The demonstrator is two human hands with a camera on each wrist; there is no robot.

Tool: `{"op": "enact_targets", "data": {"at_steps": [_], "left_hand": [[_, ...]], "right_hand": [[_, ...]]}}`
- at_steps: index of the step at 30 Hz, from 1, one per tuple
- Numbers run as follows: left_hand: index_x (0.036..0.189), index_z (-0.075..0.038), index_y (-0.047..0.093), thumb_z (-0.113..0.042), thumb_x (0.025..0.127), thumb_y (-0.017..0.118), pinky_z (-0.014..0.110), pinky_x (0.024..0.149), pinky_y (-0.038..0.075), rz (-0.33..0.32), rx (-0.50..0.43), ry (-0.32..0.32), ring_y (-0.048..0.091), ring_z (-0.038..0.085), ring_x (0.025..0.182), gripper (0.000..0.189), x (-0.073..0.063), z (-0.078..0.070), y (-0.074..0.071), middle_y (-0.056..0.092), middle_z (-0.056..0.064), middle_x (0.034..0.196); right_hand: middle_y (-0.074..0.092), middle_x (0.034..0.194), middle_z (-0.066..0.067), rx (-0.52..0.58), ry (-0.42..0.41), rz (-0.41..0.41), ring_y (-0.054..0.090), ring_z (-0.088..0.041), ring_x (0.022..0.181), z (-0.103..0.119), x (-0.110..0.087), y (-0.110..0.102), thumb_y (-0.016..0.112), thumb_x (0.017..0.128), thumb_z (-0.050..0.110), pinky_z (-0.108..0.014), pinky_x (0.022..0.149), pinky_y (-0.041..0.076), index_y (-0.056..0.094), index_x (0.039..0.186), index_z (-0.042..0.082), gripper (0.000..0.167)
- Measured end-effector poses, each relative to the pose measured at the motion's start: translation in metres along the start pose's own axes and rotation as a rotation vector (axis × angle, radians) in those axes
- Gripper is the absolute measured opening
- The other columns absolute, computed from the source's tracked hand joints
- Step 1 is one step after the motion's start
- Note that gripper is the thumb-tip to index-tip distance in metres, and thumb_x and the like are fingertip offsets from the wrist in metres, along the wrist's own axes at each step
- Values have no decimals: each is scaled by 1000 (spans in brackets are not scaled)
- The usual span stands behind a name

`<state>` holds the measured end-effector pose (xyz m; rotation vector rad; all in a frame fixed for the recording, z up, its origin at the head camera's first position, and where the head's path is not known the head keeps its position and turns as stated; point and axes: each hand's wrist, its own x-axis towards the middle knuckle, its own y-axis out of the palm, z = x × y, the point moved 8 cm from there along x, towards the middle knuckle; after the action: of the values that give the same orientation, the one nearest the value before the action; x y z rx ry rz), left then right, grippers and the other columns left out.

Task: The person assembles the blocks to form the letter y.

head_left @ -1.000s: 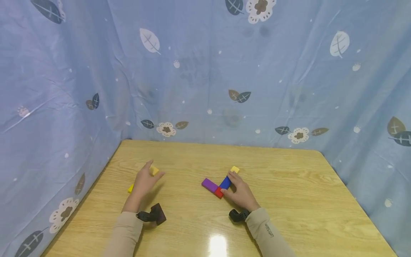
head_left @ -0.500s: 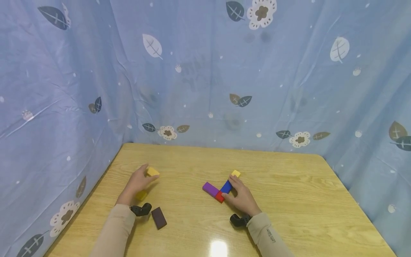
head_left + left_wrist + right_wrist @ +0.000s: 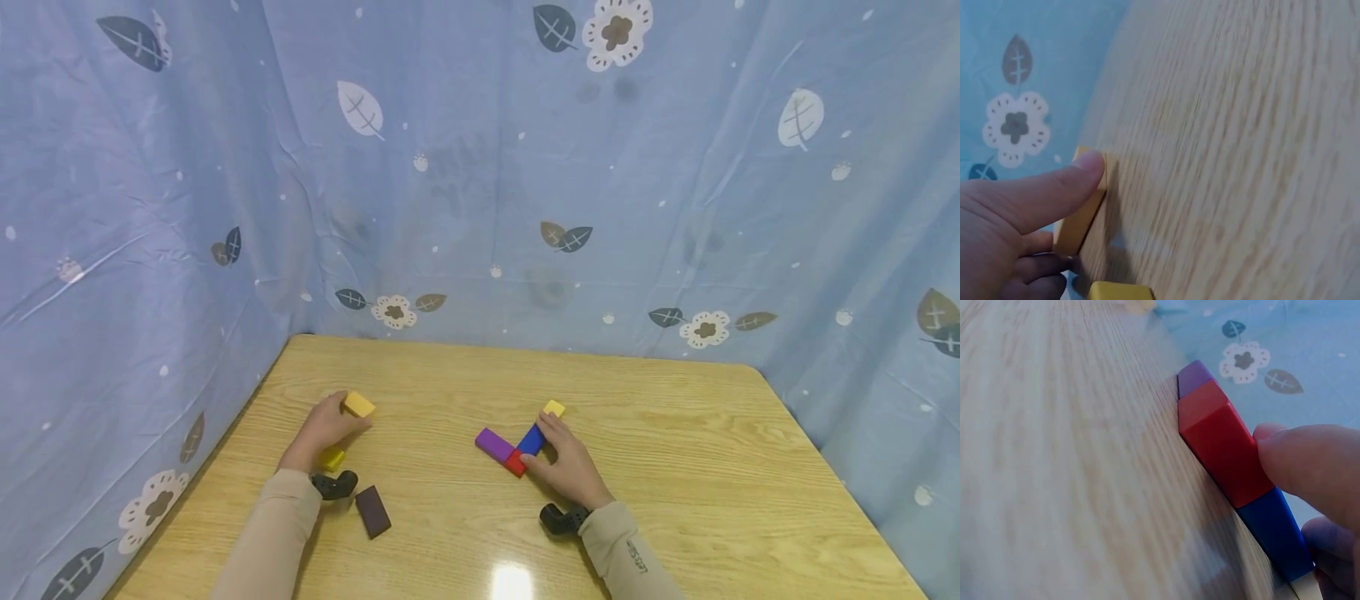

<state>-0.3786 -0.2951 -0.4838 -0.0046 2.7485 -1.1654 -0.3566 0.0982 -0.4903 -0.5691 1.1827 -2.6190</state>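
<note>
My left hand (image 3: 324, 429) pinches an orange-yellow block (image 3: 359, 405) between thumb and fingers at the left of the table; in the left wrist view the thumb lies on the block's (image 3: 1080, 219) upper end. A second yellow block (image 3: 332, 459) lies partly hidden under the left wrist. Near the middle, a purple block (image 3: 494, 445), a red block (image 3: 515, 462), a blue block (image 3: 531, 442) and a small yellow block (image 3: 554, 408) form a V. My right hand (image 3: 567, 462) holds one arm of it, thumb on the red block (image 3: 1229, 453), curled fingers at the blue block's (image 3: 1277, 534) far end.
A dark brown block (image 3: 372, 512) lies flat in front of the left wrist. The wooden table (image 3: 660, 467) is enclosed by a blue patterned curtain (image 3: 480, 167) at the back and sides. Light glares near the table's front.
My left hand has come down around the orange-yellow block and now pinches it, moving off the dark brown block on the way. The right hand and its blocks stay as they were.
</note>
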Motion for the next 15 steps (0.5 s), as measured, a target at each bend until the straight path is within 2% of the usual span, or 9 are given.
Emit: {"op": "enact_targets", "data": {"at_steps": [9,15], "left_hand": [[140,6,34,-30,88,67,45,83,50,-40,9,20,55,36,104,71,4,0,1,52,28,125],[141,6,31,-29,87,67,48,83,50,-59,5,39,54,40,108,74,2,-2,-1,50,31,128]], "right_hand": [[37,150,-15,6,-9,-7,29,-33,141,0,1,-1,67,86,42,-51,113,29,42,141,-1,74],[37,150,-15,9,3,0,29,-33,141,-1,0,0,67,86,42,-50,113,29,42,141,-1,74]]}}
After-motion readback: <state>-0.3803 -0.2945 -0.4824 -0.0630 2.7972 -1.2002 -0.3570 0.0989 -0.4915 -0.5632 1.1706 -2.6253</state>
